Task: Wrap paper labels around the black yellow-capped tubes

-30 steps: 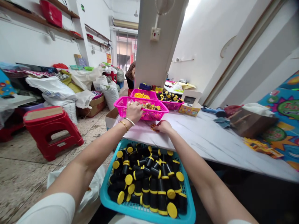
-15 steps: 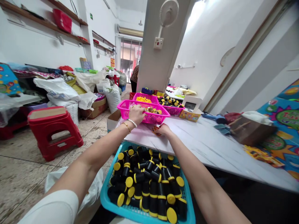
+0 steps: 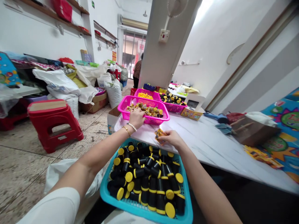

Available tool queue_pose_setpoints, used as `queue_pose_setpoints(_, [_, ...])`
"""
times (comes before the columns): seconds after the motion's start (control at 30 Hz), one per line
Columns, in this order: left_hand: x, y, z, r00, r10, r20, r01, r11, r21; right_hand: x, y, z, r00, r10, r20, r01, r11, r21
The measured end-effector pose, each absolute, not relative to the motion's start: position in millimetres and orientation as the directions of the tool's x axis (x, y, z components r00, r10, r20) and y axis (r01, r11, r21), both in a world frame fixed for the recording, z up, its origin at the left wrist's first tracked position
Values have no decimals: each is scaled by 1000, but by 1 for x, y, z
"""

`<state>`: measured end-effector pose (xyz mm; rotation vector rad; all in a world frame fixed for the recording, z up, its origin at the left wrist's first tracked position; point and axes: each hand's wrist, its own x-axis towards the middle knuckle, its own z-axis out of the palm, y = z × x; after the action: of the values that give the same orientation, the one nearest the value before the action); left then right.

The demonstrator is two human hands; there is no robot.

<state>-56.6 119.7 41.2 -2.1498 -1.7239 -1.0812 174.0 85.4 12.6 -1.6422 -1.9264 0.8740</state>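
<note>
My left hand [image 3: 137,118], with a beaded bracelet and a gold bangle on the wrist, is closed over the near rim of a pink basket [image 3: 123,109]. Its fingers reach inside, by small brown-and-yellow wrapped pieces [image 3: 151,110]. Pinched in my right hand [image 3: 172,139] is an orange printed packet [image 3: 160,136], just above the white table [image 3: 198,141]. Below both hands, a blue basket [image 3: 105,193] holds many black tubes with yellow caps [image 3: 149,177].
Behind stand a pink basket of yellow parts [image 3: 145,95] and another with black-and-yellow tubes [image 3: 173,99]. A cardboard box [image 3: 192,112] is to their right. Orange packets [image 3: 263,155] lie farther right. A red stool [image 3: 54,124] stands on the left; a person [image 3: 137,70] is by the door.
My right hand has lifted the orange packet off the table and brought it nearer. The pink basket now shows more of its contents. My left hand stays at its rim.
</note>
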Motion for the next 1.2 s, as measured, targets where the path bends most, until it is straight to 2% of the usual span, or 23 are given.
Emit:
queue_pose_setpoints(0.13, [-57, 107, 38, 35, 759, 650, 885, -326, 333, 176, 82, 2, -42, 987, 153, 757, 132, -640])
queue_pose_setpoints(0.23, [-65, 78, 39, 28, 734, 679, 851, -374, 369, 183, 76, -3, -4, 955, 296, 777, 189, -600])
queue_pose_setpoints(0.3, [-72, 46, 34, 23, 704, 710, 755, -478, 449, 188, 69, -8, -24, 936, 351, 773, 240, -587])
queue_pose_setpoints(0.4, [-78, -10, 19, 59, 777, 627, 591, -533, 606, 191, 63, -18, -57, 916, 398, 767, 295, -569])
queue_pose_setpoints(0.53, [-73, -69, -1, 19, 895, 446, 426, -411, 806, 186, 65, -21, -46, 885, 463, 759, 333, -559])
queue_pose_setpoints(0.67, [-56, -95, -5, -57, 973, 223, 206, -208, 956, 170, 42, -2, -19, 831, 556, 725, 394, -565])
queue_pose_setpoints(0.77, [-41, -99, -3, -36, 996, 80, 2, -80, 997, 152, -3, 12, -68, 742, 667, 662, 534, -526])
queue_pose_setpoints(0.87, [-33, -99, -6, -37, 997, 73, -155, -78, 985, 133, -51, 11, -184, 657, 731, 608, 660, -441])
queue_pose_setpoints(0.97, [-34, -103, -15, -70, 996, 54, -196, -67, 978, 121, -84, 1, -250, 661, 707, 587, 684, -433])
queue_pose_setpoints(1.03, [-39, -107, -21, -78, 997, 6, -167, -19, 986, 119, -94, -4, -233, 735, 637, 550, 640, -537])
queue_pose_setpoints(1.13, [-48, -113, -25, -28, 999, -33, -112, 30, 993, 121, -95, -7, -238, 897, 372, 426, 440, -790])
queue_pose_setpoints(1.2, [-50, -116, -27, 34, 999, -27, -51, 29, 998, 121, -92, -8, -341, 929, 144, 355, 269, -895])
